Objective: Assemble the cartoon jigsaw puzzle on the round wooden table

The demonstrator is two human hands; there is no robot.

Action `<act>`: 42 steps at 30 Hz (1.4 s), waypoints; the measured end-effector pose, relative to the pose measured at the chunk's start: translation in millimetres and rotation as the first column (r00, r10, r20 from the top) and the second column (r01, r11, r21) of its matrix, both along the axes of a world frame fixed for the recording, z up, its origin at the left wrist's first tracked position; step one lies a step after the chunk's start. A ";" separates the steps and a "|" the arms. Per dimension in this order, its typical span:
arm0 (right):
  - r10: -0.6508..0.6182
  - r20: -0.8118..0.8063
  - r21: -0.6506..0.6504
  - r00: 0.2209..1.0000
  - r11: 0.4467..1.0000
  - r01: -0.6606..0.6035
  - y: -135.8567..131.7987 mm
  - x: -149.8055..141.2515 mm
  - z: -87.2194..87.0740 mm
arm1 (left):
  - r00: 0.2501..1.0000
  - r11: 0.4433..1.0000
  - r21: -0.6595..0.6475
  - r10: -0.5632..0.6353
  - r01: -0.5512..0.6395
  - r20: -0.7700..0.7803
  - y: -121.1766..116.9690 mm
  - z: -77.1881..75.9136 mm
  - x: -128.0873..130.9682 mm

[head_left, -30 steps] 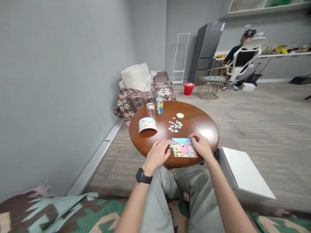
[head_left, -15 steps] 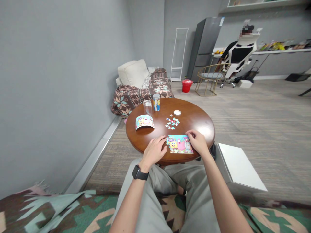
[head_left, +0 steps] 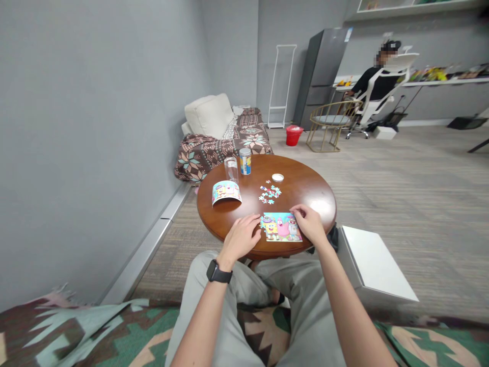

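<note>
The left hand (head_left: 241, 236) lies palm down over the near left part of the round wooden table (head_left: 315, 189), its fingers extended and slightly parted, with nothing seen in its grasp. Its fingertips are at the ragged left side of a partly assembled cartoon jigsaw puzzle (head_left: 281, 228); whether they press on a piece cannot be told. The right hand (head_left: 307, 223) is half curled, thumb and fingers bent at the puzzle's far right corner; whether it pinches the corner or only rests against it is unclear.

The puzzle lies flat by the table's near edge, between the two hands, its far, right and near sides straight. Beyond it, around the table's middle, loose jigsaw pieces (head_left: 272, 192) are scattered in a small cluster, and a round white lid (head_left: 277, 177) lies just past them, towards the far edge. Near the table's left edge a curved picture card (head_left: 226, 192) stands arched, its print matching the puzzle's characters. Behind the card is a clear glass (head_left: 231, 170), and just beside that, close to the far edge, stands a blue and yellow can (head_left: 245, 163). A black smartwatch (head_left: 218, 272) is on the left wrist.
</note>
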State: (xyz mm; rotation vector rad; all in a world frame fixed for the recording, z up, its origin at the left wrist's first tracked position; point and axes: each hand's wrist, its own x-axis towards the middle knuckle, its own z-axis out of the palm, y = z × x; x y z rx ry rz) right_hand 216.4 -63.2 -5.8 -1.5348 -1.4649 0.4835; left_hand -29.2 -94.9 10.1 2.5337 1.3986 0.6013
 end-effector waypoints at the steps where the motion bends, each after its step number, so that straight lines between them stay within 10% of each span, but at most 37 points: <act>1: 0.000 0.000 -0.001 1.000 1.000 0.000 0.0 -0.1 0.1 | 1.000 1.000 -0.001 -0.001 0.001 -0.002 0.0 0.2 0.1; 42: 0.020 -0.011 0.042 1.000 0.999 -0.020 0.6 -4.6 0.5 | 0.999 0.996 0.086 -0.035 0.035 0.007 8.2 -5.3 -4.1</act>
